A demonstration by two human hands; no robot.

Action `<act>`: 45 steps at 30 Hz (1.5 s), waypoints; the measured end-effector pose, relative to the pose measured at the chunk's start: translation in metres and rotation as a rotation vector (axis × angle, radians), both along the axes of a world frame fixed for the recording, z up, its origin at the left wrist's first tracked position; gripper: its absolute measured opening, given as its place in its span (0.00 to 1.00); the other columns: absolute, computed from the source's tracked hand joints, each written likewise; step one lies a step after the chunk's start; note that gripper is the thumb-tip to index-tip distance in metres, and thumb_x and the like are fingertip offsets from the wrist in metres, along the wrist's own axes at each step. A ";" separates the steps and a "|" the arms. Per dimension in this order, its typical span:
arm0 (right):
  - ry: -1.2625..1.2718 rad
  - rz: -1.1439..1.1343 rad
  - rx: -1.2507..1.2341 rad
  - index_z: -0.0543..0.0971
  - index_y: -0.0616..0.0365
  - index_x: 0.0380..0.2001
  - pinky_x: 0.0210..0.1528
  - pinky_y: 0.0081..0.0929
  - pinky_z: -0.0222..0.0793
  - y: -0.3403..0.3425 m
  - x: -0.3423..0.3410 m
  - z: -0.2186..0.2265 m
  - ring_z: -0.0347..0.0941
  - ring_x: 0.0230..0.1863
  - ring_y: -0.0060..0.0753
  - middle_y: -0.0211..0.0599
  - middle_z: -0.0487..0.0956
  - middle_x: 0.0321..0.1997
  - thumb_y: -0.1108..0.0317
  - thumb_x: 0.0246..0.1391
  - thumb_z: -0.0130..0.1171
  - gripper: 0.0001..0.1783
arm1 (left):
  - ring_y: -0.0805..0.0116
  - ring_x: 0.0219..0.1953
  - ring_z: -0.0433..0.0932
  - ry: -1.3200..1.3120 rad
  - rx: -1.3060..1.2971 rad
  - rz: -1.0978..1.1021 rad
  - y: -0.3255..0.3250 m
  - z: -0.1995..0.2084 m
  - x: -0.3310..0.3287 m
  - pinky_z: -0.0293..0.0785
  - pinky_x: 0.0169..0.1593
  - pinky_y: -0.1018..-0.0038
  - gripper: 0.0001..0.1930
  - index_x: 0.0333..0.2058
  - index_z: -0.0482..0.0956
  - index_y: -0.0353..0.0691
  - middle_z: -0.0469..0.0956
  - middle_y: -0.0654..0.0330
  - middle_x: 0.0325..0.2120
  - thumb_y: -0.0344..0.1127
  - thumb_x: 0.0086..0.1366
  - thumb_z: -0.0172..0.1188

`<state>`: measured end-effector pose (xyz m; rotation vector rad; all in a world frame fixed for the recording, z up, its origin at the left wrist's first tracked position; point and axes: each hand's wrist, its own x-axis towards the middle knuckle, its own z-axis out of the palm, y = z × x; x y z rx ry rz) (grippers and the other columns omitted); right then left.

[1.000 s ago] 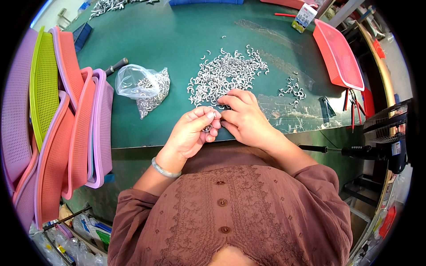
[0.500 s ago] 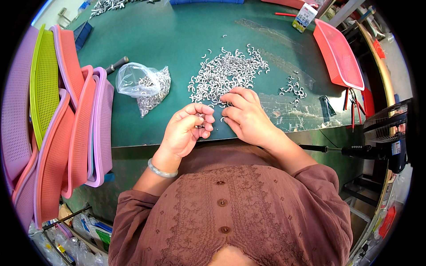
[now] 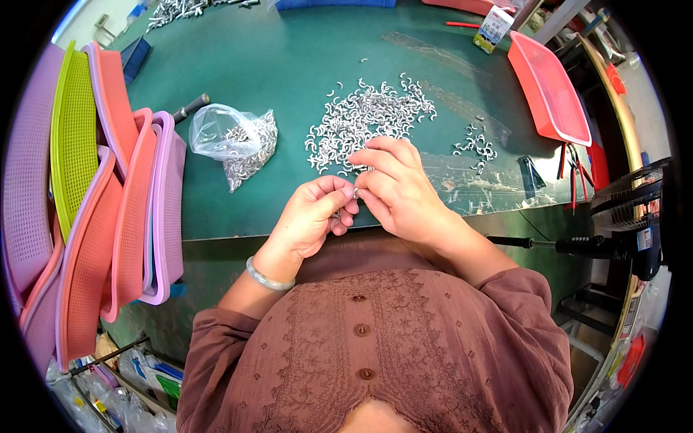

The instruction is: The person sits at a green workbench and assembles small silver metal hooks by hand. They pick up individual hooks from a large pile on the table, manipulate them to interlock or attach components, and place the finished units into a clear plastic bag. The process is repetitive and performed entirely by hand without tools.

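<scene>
Above the near edge of the table, my left hand (image 3: 312, 215) is closed, its thumb and forefinger pinched together and the other fingers curled over some small metal pieces. My right hand (image 3: 401, 189) meets it fingertip to fingertip, thumb and forefinger closed on a small curved metal piece (image 3: 355, 193) between the two hands. Its other fingers reach over the front of a broad pile of curved metal pieces (image 3: 368, 119), silvery and crescent-shaped. Left of the pile, a clear plastic bag (image 3: 249, 148) lies open, partly filled with similar pieces.
A smaller scatter of pieces (image 3: 476, 148) lies on the green table (image 3: 289, 65) at right. Beyond it are a pink basket (image 3: 552, 94), pliers (image 3: 577, 173) and a carton (image 3: 494, 30). Stacked plastic baskets (image 3: 123, 209) crowd the left side; a black fan (image 3: 628, 224) stands at right.
My right hand has come from the pile's front edge to my left fingertips with a curved metal piece. My left hand has shifted slightly right, its thumb and forefinger now pinching.
</scene>
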<state>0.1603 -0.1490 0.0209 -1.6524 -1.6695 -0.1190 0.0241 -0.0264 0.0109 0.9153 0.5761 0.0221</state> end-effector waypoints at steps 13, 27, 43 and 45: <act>-0.100 -0.121 -0.090 0.77 0.58 0.27 0.53 0.42 0.58 -0.007 0.012 -0.022 0.64 0.51 0.44 0.36 0.73 0.45 0.71 0.38 0.62 0.08 | 0.77 0.24 0.68 -0.150 -0.165 -0.014 0.004 -0.007 -0.004 0.64 0.24 0.84 0.06 0.35 0.73 0.38 0.72 0.63 0.26 0.33 0.66 0.52; -0.066 -0.085 -0.114 0.78 0.57 0.27 0.53 0.43 0.58 -0.013 0.019 -0.017 0.63 0.53 0.46 0.37 0.73 0.46 0.73 0.38 0.62 0.08 | 0.70 0.29 0.73 -0.169 -0.220 0.037 0.009 -0.006 -0.005 0.71 0.29 0.78 0.08 0.38 0.72 0.33 0.74 0.57 0.30 0.26 0.60 0.48; -0.017 -0.030 -0.123 0.78 0.57 0.23 0.53 0.44 0.58 -0.010 0.017 -0.017 0.63 0.53 0.46 0.38 0.73 0.46 0.73 0.39 0.61 0.04 | 0.72 0.28 0.72 -0.086 -0.117 0.039 0.006 -0.007 -0.001 0.71 0.29 0.80 0.06 0.37 0.73 0.36 0.74 0.60 0.29 0.30 0.63 0.51; -0.012 -0.031 -0.112 0.78 0.57 0.23 0.53 0.43 0.58 -0.007 0.018 -0.018 0.63 0.53 0.46 0.38 0.73 0.46 0.73 0.39 0.60 0.03 | 0.72 0.28 0.72 -0.080 -0.112 0.039 0.005 -0.006 -0.001 0.71 0.29 0.80 0.06 0.37 0.73 0.36 0.74 0.60 0.29 0.30 0.63 0.51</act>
